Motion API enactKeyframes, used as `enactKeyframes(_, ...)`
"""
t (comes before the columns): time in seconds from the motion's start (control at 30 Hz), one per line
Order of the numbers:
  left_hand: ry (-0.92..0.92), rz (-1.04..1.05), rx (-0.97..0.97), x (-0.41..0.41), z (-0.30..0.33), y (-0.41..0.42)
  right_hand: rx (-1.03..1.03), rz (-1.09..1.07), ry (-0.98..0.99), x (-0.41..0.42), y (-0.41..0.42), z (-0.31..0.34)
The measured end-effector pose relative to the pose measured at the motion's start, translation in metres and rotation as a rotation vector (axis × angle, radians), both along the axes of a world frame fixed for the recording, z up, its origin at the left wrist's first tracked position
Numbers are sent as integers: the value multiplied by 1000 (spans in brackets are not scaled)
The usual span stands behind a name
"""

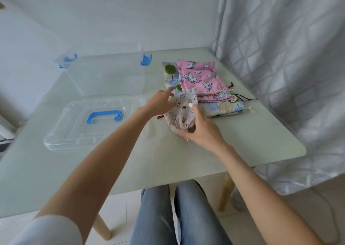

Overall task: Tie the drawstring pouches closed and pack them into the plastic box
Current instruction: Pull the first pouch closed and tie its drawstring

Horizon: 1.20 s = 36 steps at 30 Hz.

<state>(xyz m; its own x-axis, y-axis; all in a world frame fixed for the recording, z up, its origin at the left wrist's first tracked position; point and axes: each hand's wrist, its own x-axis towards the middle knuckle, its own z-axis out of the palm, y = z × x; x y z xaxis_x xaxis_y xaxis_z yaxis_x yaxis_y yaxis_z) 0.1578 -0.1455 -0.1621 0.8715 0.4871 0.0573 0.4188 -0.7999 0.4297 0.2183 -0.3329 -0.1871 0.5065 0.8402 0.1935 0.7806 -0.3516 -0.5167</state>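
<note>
A small cream drawstring pouch [182, 112] with little animal prints lies on the pale green table [233, 142]. My right hand [201, 129] grips its gathered mouth, thumb on top. My left hand [160, 102] holds the pouch's far left edge with fingers spread. Behind it lies a stack of flat pouches: a pink unicorn pouch [199, 77] on top, a tree-print pouch [170, 73] underneath. The clear plastic box [106, 73] with blue latches stands open at the back left.
The box's clear lid [89, 121] with a blue handle lies flat in front of the box. Loose cords [242, 97] trail from the stack toward the right. A patterned curtain [280, 58] hangs along the table's right edge. My knees show below the table's front edge.
</note>
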Motion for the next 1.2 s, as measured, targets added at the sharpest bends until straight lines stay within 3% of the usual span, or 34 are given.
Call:
enactKeyframes(0.07, 66, -41, 89, 8, 0, 4, 34, 6, -46, 1, -1, 4)
enactKeyframes(0.17, -23, -3, 126, 4, 5, 10, 130, 9, -65, 13, 0, 22)
enactKeyframes(0.33, -464, 120, -221, -42, 31, 33, 263, 87, 171, 38, 30, 65)
enactKeyframes(0.4, -592, 173, -299, -67, 46, 47, 277, 144, 174, 41, 58, 86)
enactKeyframes(0.5, -706, 279, -74, -89, 71, 77, 382, 205, 124, 37, 115, 112)
enactKeyframes(0.6, -710, 345, 211, -99, 94, 117, 499, 233, 56, 30, 183, 131)
enactKeyframes(0.73, -602, 417, 333, -107, 103, 178, 450, 203, -120, 29, 263, 135)
enactKeyframes(0.83, -382, 494, 267, -108, 100, 221, 264, 219, -277, 29, 311, 126)
enactKeyframes(0.97, -135, 579, 164, -110, 87, 253, -43, 322, -259, 24, 346, 113)
enactKeyframes(1.03, -118, 664, 91, -111, 83, 260, -162, 355, -291, 24, 355, 110)
enactKeyframes(1.1, -144, 723, 138, -111, 81, 259, -221, 351, -357, 27, 355, 108)
enactKeyframes(1.2, -348, 698, 261, -114, 85, 235, -42, 352, -328, 32, 335, 108)
